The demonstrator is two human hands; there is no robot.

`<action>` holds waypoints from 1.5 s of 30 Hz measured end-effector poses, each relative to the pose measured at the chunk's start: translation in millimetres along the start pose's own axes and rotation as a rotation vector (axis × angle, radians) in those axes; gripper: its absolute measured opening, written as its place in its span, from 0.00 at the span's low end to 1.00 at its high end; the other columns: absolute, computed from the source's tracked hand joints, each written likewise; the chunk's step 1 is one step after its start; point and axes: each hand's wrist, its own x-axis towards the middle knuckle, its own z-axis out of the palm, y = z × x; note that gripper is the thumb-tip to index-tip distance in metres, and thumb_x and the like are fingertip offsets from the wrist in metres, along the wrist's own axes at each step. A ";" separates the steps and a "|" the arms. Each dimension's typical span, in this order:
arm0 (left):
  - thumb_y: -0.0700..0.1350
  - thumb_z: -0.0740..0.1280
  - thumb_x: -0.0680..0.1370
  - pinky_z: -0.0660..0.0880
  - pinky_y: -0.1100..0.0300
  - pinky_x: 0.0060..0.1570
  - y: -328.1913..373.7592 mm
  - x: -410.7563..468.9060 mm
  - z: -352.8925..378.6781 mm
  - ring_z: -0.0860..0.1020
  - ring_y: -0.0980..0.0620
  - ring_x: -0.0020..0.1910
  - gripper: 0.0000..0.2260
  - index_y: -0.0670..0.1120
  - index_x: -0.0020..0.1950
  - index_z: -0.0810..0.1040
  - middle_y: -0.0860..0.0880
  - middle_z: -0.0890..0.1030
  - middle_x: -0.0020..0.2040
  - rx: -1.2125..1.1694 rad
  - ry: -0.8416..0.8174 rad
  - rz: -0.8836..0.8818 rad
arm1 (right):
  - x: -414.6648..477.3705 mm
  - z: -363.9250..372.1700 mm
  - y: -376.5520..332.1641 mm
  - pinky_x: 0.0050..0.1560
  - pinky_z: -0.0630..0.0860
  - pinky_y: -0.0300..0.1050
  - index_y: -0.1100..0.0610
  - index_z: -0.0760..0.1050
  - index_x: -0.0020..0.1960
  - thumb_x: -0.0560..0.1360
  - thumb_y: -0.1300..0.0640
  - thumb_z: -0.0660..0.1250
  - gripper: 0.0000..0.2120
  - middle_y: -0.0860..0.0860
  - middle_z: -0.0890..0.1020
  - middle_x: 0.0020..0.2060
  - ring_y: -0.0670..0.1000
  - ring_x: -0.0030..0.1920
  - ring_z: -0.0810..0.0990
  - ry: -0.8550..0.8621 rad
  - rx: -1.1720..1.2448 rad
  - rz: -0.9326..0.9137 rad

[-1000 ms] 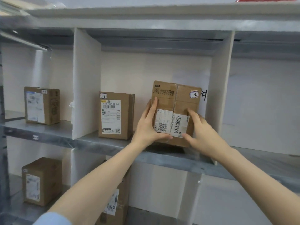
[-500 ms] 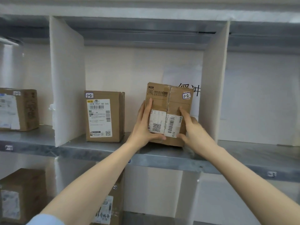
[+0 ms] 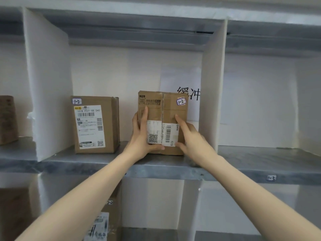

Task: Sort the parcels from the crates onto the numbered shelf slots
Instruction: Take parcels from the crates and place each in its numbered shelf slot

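Grey metal shelf edge (image 3: pixel 173 169): crosses the view, and both forearms reach over it.
Left hand (image 3: pixel 139 140): grasps the parcel (image 3: pixel 170 110) at its left side, fingers upright on the front, thumb along the bottom edge.
Right hand (image 3: pixel 192 140): holds the right side, forefinger stretched up the front.
Parcel: brown cardboard, tagged 1-2, upright on the shelf, near the right divider (image 3: pixel 210 84).
Second box (image 3: pixel 104 126): same slot, further left, apart, also tagged 1-2.
Paper sheet (image 3: pixel 180 80): on the back wall, with handwritten characters.
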 end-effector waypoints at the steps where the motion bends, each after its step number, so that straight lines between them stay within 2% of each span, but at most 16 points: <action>1: 0.47 0.83 0.60 0.49 0.54 0.72 0.3 -0.8 -0.1 0.45 0.49 0.78 0.64 0.59 0.74 0.33 0.45 0.40 0.77 0.004 0.003 0.002 | -0.3 -0.8 -0.2 0.60 0.71 0.50 0.47 0.45 0.79 0.77 0.59 0.67 0.41 0.56 0.66 0.70 0.60 0.63 0.74 -0.003 -0.001 0.001; 6: 0.52 0.82 0.61 0.50 0.54 0.73 -1.3 -6.2 -4.5 0.44 0.50 0.78 0.62 0.60 0.76 0.34 0.46 0.40 0.77 0.015 0.008 0.032 | -1.3 -3.3 -2.2 0.56 0.72 0.49 0.48 0.49 0.79 0.77 0.58 0.67 0.38 0.57 0.68 0.69 0.59 0.58 0.76 0.011 -0.017 0.001; 9: 0.54 0.81 0.63 0.50 0.58 0.71 4.4 -13.7 -10.4 0.46 0.55 0.76 0.59 0.60 0.77 0.39 0.46 0.41 0.78 -0.006 0.050 0.005 | -6.4 -6.9 -4.5 0.57 0.71 0.50 0.51 0.52 0.78 0.77 0.56 0.67 0.35 0.56 0.69 0.67 0.60 0.63 0.73 0.036 -0.033 0.012; 12: 0.57 0.78 0.66 0.50 0.58 0.70 17.6 -18.6 -20.1 0.51 0.50 0.76 0.51 0.54 0.79 0.48 0.44 0.49 0.77 0.064 0.156 0.007 | -14.1 -15.3 -7.3 0.61 0.71 0.52 0.53 0.59 0.75 0.77 0.55 0.66 0.29 0.56 0.70 0.66 0.59 0.66 0.71 0.073 -0.039 0.000; 15: 0.62 0.73 0.70 0.52 0.49 0.69 32.1 -17.6 -29.5 0.57 0.47 0.72 0.42 0.54 0.77 0.55 0.45 0.57 0.73 0.204 0.244 0.040 | -20.9 -26.8 -13.1 0.60 0.70 0.51 0.56 0.63 0.72 0.78 0.56 0.65 0.24 0.56 0.72 0.64 0.59 0.64 0.72 0.101 -0.059 -0.024; 17: 0.64 0.68 0.72 0.55 0.51 0.67 43.2 -15.2 -32.7 0.60 0.47 0.70 0.35 0.52 0.74 0.62 0.46 0.61 0.70 0.214 0.244 0.089 | -24.2 -34.6 -18.2 0.59 0.71 0.51 0.56 0.64 0.72 0.79 0.54 0.65 0.23 0.56 0.73 0.63 0.58 0.62 0.73 0.094 -0.063 -0.026; 19: 0.63 0.64 0.73 0.60 0.52 0.65 53.9 -12.1 -32.8 0.64 0.49 0.67 0.29 0.49 0.69 0.69 0.48 0.66 0.66 0.184 0.216 0.158 | -28.4 -41.7 -22.4 0.60 0.71 0.51 0.56 0.65 0.71 0.78 0.53 0.66 0.24 0.56 0.75 0.62 0.57 0.62 0.74 0.084 -0.058 -0.030; 21: 0.60 0.63 0.74 0.67 0.48 0.62 63.4 -9.8 -30.5 0.71 0.51 0.62 0.23 0.47 0.63 0.75 0.51 0.70 0.60 0.126 0.162 0.221 | -36.1 -48.5 -23.7 0.61 0.71 0.50 0.56 0.66 0.71 0.78 0.53 0.66 0.24 0.56 0.76 0.63 0.55 0.62 0.74 0.069 -0.043 -0.042; 25: 0.51 0.68 0.76 0.75 0.49 0.52 85.3 -13.2 -13.7 0.76 0.56 0.47 0.11 0.48 0.56 0.77 0.55 0.73 0.51 0.052 0.049 0.324 | -66.4 -64.5 -13.0 0.61 0.71 0.46 0.55 0.66 0.71 0.78 0.52 0.66 0.23 0.52 0.76 0.64 0.51 0.63 0.75 0.064 -0.057 -0.016; 28: 0.55 0.64 0.75 0.75 0.52 0.47 108.6 -18.2 12.5 0.76 0.56 0.45 0.15 0.48 0.55 0.78 0.55 0.75 0.50 0.028 -0.045 0.426 | -99.0 -83.4 7.8 0.60 0.73 0.51 0.52 0.66 0.71 0.77 0.50 0.66 0.24 0.50 0.77 0.63 0.49 0.62 0.75 0.082 -0.114 0.076; 30: 0.59 0.60 0.74 0.75 0.54 0.49 131.2 -20.2 34.7 0.76 0.56 0.46 0.19 0.49 0.57 0.77 0.56 0.75 0.52 -0.002 -0.143 0.467 | -122.9 -103.6 26.2 0.60 0.73 0.51 0.50 0.65 0.71 0.78 0.48 0.66 0.24 0.49 0.77 0.63 0.47 0.63 0.75 0.090 -0.179 0.163; 33: 0.65 0.56 0.71 0.70 0.53 0.64 169.7 -20.6 77.4 0.74 0.53 0.63 0.30 0.51 0.67 0.73 0.54 0.74 0.65 -0.014 -0.338 0.488 | -161.5 -141.9 55.4 0.61 0.72 0.51 0.49 0.63 0.72 0.77 0.47 0.66 0.26 0.48 0.76 0.65 0.49 0.64 0.74 0.095 -0.288 0.291; 35: 0.69 0.56 0.70 0.61 0.54 0.72 198.5 -23.1 112.1 0.63 0.52 0.74 0.37 0.53 0.75 0.64 0.52 0.64 0.76 -0.004 -0.501 0.471 | -191.8 -168.9 76.0 0.62 0.71 0.52 0.50 0.61 0.74 0.77 0.46 0.66 0.29 0.50 0.76 0.66 0.52 0.65 0.74 0.067 -0.364 0.374; 37: 0.69 0.59 0.74 0.56 0.54 0.75 230.4 -27.9 149.3 0.56 0.53 0.77 0.37 0.54 0.79 0.56 0.53 0.55 0.79 0.005 -0.613 0.482 | -225.9 -195.0 97.1 0.64 0.70 0.51 0.50 0.58 0.76 0.77 0.45 0.66 0.32 0.51 0.75 0.66 0.53 0.65 0.74 0.018 -0.438 0.455; 39: 0.65 0.60 0.77 0.52 0.55 0.76 266.1 -34.6 186.2 0.51 0.54 0.78 0.35 0.53 0.80 0.52 0.53 0.50 0.80 0.016 -0.684 0.503 | -262.3 -221.0 118.8 0.66 0.69 0.50 0.50 0.55 0.77 0.77 0.43 0.64 0.34 0.51 0.75 0.67 0.53 0.65 0.73 -0.024 -0.514 0.535; 45: 0.66 0.54 0.78 0.47 0.54 0.77 388.3 -60.4 290.7 0.45 0.54 0.79 0.35 0.53 0.80 0.48 0.53 0.46 0.80 0.013 -0.881 0.546 | -371.1 -302.4 179.3 0.70 0.63 0.51 0.49 0.52 0.78 0.78 0.44 0.64 0.34 0.51 0.72 0.70 0.54 0.68 0.71 -0.137 -0.638 0.723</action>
